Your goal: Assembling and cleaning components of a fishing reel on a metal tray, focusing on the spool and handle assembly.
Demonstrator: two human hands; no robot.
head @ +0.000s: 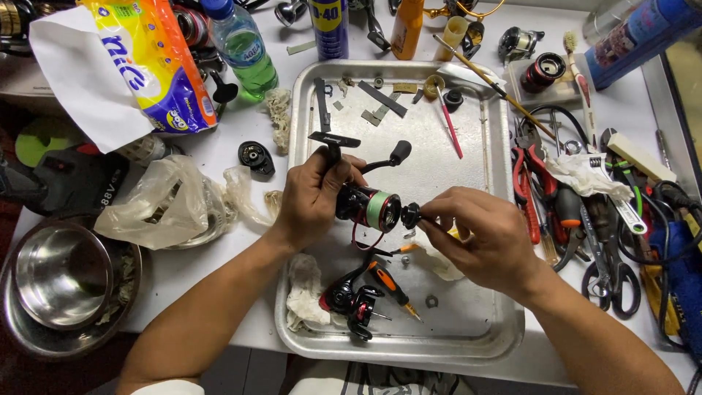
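Note:
My left hand [311,196] grips a black fishing reel [363,205] by its body, above the metal tray [497,219]. The reel's red and green spool faces right and its crank handle [398,152] sticks up behind. My right hand [479,234] pinches the small black knob [410,214] at the front of the spool. Below the hands, a second black and red reel part [351,300] lies in the tray beside a small orange-handled screwdriver [387,285] and a crumpled rag [306,292].
Small parts, a red pen-like tool [450,126] and flat strips lie in the tray's far half. Pliers, scissors [610,271] and wrenches crowd the right side. A green bottle [245,47], spray can, tissue pack, plastic bag [164,201] and steel bowls [62,281] sit left.

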